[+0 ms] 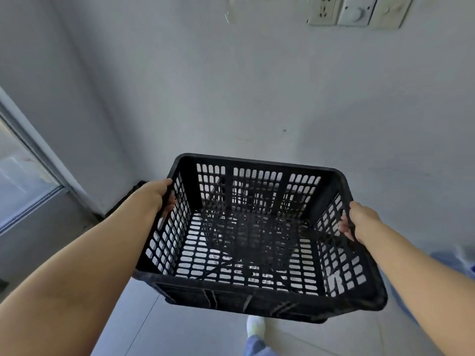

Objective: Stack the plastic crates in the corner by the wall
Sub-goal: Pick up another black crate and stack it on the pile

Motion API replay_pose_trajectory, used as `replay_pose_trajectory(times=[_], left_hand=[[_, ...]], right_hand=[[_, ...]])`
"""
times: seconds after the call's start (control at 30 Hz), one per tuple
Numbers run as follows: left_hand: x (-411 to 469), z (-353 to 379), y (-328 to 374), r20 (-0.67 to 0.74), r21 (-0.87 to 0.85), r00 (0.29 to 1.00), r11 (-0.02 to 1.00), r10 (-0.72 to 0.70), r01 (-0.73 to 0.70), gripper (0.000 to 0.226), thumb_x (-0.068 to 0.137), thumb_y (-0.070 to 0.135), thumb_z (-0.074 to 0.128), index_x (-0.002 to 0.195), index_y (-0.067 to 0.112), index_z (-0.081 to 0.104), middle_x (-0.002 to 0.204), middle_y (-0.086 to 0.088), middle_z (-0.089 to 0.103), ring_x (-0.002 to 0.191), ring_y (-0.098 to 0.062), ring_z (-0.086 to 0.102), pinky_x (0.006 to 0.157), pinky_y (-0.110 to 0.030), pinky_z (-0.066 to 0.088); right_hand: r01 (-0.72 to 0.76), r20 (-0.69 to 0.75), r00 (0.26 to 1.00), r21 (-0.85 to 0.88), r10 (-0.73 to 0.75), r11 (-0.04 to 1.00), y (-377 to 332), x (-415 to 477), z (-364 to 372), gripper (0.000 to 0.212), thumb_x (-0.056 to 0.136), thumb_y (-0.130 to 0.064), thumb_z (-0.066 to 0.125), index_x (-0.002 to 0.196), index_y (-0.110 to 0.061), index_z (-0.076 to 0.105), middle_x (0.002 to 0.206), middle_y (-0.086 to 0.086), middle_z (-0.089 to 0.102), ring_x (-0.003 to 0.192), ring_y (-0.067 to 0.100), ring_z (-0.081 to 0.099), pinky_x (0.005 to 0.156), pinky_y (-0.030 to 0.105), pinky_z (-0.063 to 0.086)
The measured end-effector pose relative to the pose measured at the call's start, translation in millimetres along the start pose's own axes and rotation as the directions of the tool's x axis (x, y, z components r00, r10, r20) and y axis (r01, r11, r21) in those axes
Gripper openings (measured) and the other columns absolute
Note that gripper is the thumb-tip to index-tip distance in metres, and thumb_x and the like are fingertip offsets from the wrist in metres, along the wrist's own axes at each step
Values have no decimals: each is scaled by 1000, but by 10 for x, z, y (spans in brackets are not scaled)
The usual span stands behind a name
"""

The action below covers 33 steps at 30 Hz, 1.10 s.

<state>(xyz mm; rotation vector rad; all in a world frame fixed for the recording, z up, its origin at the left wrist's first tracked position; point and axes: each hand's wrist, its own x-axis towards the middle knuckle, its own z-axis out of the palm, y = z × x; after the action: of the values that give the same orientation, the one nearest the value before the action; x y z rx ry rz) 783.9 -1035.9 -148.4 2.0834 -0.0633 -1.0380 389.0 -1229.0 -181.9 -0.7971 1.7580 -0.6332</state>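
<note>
A black slotted plastic crate (253, 237) is held in the air above the tiled floor (180, 327), facing the white wall (231, 98). The left hand (160, 194) grips its left rim, fingers curled over the edge; the right hand (358, 220) clasps the right rim likewise. A dark object, partly hidden, sits in the corner behind it.

Bare forearms, no sleeves — blue jeans (254, 345) and a white shoe (255, 326) below.

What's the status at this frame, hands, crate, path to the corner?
Left hand and right hand grip the side rims of the black crate. Crate airborne, empty, level-ish. Something dark lies in the corner ahead; otherwise unobstructed.
</note>
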Motion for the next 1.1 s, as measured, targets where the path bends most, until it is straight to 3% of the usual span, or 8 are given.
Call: replay_pose_trajectory(times=[0.1, 0.2, 0.43, 0.53, 0.63, 0.83, 0.93, 1.1], left_hand=[[388, 211, 348, -7, -24, 1000, 1000, 5, -5, 51, 96, 45, 38, 59, 10, 42, 25, -3, 44, 17, -14, 40, 32, -13, 37], [766, 383, 655, -13, -64, 1000, 998, -6, 5, 50, 96, 44, 40, 60, 10, 44, 35, -4, 48, 25, -17, 44, 42, -19, 37], [1503, 688, 1077, 22, -29, 998, 998, -57, 58, 50, 97, 44, 31, 57, 16, 40, 29, 0, 47, 19, -12, 42, 53, -25, 25], [1815, 828, 1169, 34, -22, 997, 997, -74, 75, 50, 97, 45, 32, 58, 14, 42, 50, -4, 50, 23, -14, 44, 53, -25, 27], [2087, 983, 1225, 40, -16, 993, 994, -109, 109, 49, 98, 43, 33, 61, 12, 44, 61, -5, 47, 42, -17, 44, 53, -24, 29], [2513, 1234, 1306, 53, -1, 985, 986, -167, 167, 46, 99, 40, 32, 65, 12, 44, 62, -4, 46, 41, -15, 43, 43, -23, 33], [2654, 1307, 1361, 69, -42, 984, 985, -166, 170, 44, 100, 36, 32, 64, 12, 42, 63, -4, 41, 49, -17, 36, 28, -11, 32], [2780, 1357, 1472, 66, -93, 989, 986, -130, 136, 42, 101, 35, 31, 66, 14, 40, 63, -3, 37, 50, -15, 35, 26, -9, 30]], right_hand=[[-3, 25, 1000, -41, 4, 999, -342, 479, 299, 32, 93, -29, 37, 77, -5, 51, 60, 10, 50, 30, 19, 41, 30, 16, 32], [3, 29, 1000, -98, 0, 995, -698, 884, 570, 33, 93, -31, 36, 84, -5, 53, 60, 10, 50, 40, 20, 42, 35, 18, 33], [50, 30, 999, -213, -45, 976, -1251, 1500, 1117, 33, 93, -30, 36, 106, -7, 57, 65, 13, 57, 46, 23, 47, 42, 20, 33], [40, 4, 999, -233, -41, 972, -1324, 1754, 1309, 37, 94, -26, 38, 114, -3, 58, 69, 14, 58, 46, 23, 48, 45, 24, 33], [18, -6, 1000, -248, -20, 969, -1350, 1993, 1463, 38, 94, -24, 39, 121, -3, 56, 72, 14, 58, 47, 24, 48, 48, 26, 35], [-6, -27, 1000, -261, -1, 965, -1303, 2437, 1686, 39, 95, -27, 42, 124, -2, 53, 76, 13, 60, 51, 25, 53, 54, 32, 45], [-14, -62, 998, -271, -3, 963, -1352, 2570, 1791, 38, 95, -27, 44, 122, -2, 54, 77, 13, 60, 50, 24, 54, 51, 30, 43], [37, -99, 992, -368, -79, 929, -1408, 2643, 1885, 42, 97, -30, 42, 125, 0, 52, 111, 18, 66, 50, 21, 55, 45, 27, 41]])
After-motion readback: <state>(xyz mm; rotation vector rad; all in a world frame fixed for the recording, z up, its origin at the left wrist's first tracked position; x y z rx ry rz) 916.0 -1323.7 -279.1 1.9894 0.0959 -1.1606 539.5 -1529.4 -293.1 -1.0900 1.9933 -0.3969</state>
